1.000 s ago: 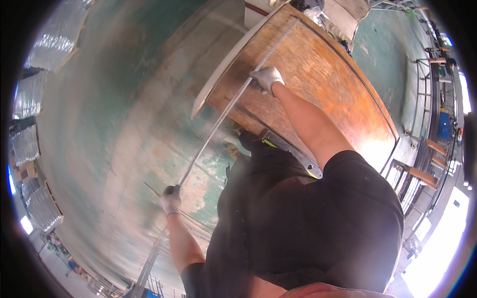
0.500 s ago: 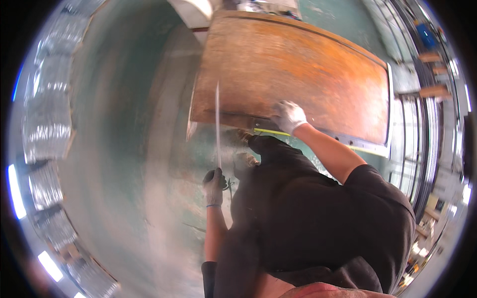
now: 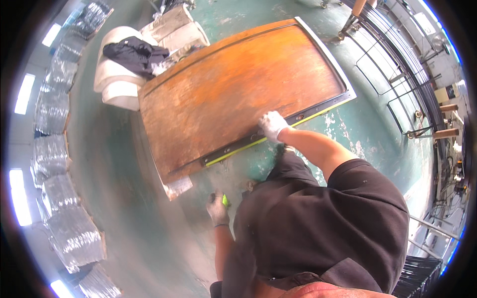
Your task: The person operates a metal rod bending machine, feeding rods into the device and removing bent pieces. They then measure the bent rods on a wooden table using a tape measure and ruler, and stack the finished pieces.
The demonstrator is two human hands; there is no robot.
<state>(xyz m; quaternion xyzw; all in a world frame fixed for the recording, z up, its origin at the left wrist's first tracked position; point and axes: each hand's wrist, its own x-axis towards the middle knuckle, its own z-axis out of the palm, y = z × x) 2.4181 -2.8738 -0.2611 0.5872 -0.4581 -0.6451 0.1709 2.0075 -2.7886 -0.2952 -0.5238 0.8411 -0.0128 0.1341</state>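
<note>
My left hand, in a pale glove with dark fingers, hangs off the near left side of the worktable. Its fingers are closed around a small tape measure; only a bright green part of that shows. The orange-brown wooden worktable lies slantwise ahead of me. At its near edge is my right hand, gloved in white, with its fingers curled down beside the dark metal rail. Whatever lies under those fingers is hidden. A yellow-green strip runs along the rail's outer side.
White padded rolls with a dark jacket on them stand beyond the table's left end. Pale boxes are behind it. Wire racks with long black rods stand at the right. Plastic-wrapped stacks line the left side.
The long thin blade that stuck out ahead of my left hand no longer shows. My view has turned, so the table appears rotated and further left. My right hand stays at the table's near edge.
</note>
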